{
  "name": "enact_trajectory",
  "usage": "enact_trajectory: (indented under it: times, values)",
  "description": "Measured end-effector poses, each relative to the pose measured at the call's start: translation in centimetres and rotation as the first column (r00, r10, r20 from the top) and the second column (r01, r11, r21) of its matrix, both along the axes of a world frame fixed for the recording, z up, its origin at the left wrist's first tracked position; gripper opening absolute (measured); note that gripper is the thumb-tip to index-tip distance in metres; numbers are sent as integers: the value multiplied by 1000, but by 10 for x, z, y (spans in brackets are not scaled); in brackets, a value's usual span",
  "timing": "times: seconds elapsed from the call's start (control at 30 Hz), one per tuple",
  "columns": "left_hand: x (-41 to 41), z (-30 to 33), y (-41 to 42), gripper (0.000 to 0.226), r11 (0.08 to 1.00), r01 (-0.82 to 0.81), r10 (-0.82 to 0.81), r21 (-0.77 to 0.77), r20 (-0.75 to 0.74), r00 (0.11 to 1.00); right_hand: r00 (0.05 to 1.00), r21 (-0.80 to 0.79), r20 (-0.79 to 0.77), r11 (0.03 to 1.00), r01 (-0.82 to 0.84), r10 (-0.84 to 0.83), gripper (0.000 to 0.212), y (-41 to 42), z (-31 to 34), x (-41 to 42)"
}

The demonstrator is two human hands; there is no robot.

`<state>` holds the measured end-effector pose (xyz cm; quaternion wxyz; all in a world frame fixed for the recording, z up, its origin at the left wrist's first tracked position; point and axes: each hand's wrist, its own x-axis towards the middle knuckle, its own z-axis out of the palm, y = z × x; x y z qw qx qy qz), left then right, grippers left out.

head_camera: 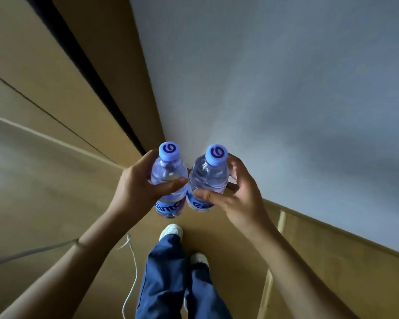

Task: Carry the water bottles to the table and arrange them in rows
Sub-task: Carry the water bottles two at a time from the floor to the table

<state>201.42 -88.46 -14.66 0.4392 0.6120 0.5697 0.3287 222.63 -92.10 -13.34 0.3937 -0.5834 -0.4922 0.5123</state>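
Note:
Two clear water bottles with pale blue caps and blue labels are held upright side by side in front of me, above the floor. My left hand (136, 187) grips the left bottle (169, 178) around its body. My right hand (235, 194) grips the right bottle (209, 176), thumb across its front and fingers behind. The two bottles touch or nearly touch at their shoulders. No table is in view.
A grey-white wall (286, 88) fills the right side. Tan wooden panelling (55, 77) with a dark gap runs along the left. Below are my blue trouser legs, white shoes (171, 230), a brown floor and a white cable (131, 272) lying left of my feet.

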Motion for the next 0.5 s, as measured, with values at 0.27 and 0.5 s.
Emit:
enact_trajectory:
  times: [0.27, 0.5]
  values:
    - [-102, 116, -85, 54, 931, -345, 338, 116, 80, 938, 953, 86, 3, 950, -301, 302, 66, -5, 111, -109]
    - [-230, 170, -160, 53, 763, -628, 619, 152, 109, 778, 813, 85, -37, 812, -577, 581, 61, -14, 160, -264]
